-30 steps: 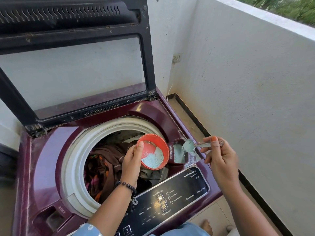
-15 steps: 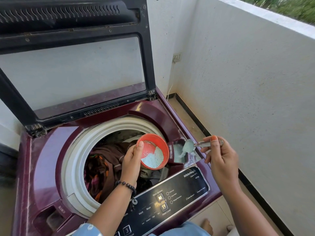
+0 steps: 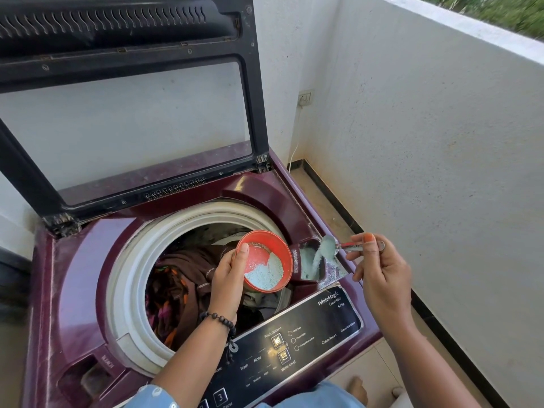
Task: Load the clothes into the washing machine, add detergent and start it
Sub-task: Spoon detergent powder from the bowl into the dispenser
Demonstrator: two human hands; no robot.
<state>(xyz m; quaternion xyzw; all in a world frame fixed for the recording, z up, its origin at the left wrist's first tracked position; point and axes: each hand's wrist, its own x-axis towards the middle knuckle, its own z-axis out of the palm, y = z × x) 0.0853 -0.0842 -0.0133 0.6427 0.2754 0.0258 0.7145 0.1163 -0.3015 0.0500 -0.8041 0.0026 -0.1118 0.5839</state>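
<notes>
A maroon top-loading washing machine (image 3: 73, 278) stands with its lid (image 3: 126, 92) raised. Dark brown and patterned clothes (image 3: 182, 284) lie in the drum. My left hand (image 3: 229, 278) holds a red bowl (image 3: 259, 254) with pale blue detergent powder (image 3: 266, 273) over the drum's right side. My right hand (image 3: 379, 269) grips a metal spoon (image 3: 338, 247) tilted over the open detergent drawer (image 3: 309, 260). Powder streams from the spoon into the drawer, where more powder lies.
The black control panel (image 3: 294, 343) runs along the machine's front edge. A white wall (image 3: 426, 160) stands close on the right, with a narrow floor strip (image 3: 329, 207) between. A wall socket (image 3: 305, 98) with a white cable sits in the back corner.
The spoon has tipped further and its powder now pours into the drawer. The bowl and left hand have stayed in place.
</notes>
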